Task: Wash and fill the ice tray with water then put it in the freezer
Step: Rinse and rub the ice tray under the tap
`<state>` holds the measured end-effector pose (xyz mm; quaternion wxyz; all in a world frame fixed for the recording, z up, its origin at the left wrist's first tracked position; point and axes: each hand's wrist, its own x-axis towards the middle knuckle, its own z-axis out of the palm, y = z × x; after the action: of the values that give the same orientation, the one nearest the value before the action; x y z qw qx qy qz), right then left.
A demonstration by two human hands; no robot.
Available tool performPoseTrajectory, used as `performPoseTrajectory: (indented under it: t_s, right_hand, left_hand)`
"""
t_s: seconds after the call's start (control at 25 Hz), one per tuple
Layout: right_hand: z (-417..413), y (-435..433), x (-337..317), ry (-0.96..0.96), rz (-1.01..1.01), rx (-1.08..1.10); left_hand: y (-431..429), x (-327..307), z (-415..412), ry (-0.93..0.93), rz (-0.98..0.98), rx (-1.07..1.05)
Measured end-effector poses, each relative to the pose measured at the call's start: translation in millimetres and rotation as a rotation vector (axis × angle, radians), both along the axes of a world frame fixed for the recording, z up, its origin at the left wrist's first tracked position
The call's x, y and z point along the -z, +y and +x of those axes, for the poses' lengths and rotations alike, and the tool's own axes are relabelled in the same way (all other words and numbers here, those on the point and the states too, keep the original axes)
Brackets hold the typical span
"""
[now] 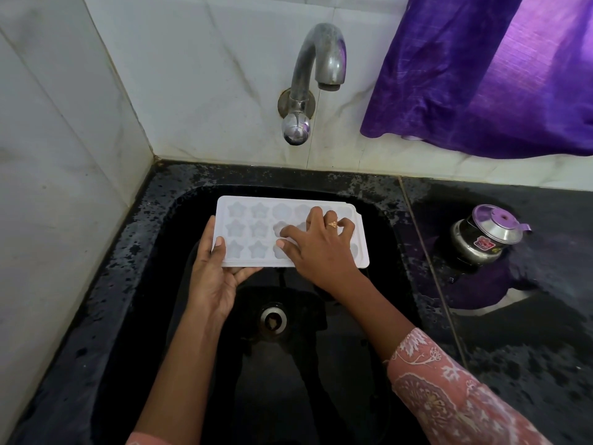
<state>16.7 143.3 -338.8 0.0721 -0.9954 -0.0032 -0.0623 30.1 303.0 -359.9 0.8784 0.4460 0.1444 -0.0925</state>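
White ice tray [253,232], star-shaped cavities, held level over sink [369,194].

Home kitchen: tap [316,75], black sink [378,226], tiled wall [192,75].

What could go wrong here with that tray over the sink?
The left hand grips only one end of the ice tray while the right hand presses on it; it could tip into the sink.
No water runs from the tap; opened hard, it may splash off the shallow moulds.
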Motion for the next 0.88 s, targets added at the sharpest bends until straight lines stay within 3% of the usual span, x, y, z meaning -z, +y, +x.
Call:
performPoseTrajectory:
  t_s: [0.4, 0.64, 0.88]
  right_hand:
    - [-2, 5, -5, 0.048, 0.021, -0.027]
    - [-1, 13, -12, -0.049, 0.064, -0.065]
    - [5, 24, -8, 0.008, -0.005, -0.097]
  left_hand:
    - [1, 1, 1, -0.001, -0.01, -0.003]
    - [-3, -1, -1, 0.016, -0.042, -0.017]
    - [-5, -2, -3, 0.016, -0.072, -0.007]
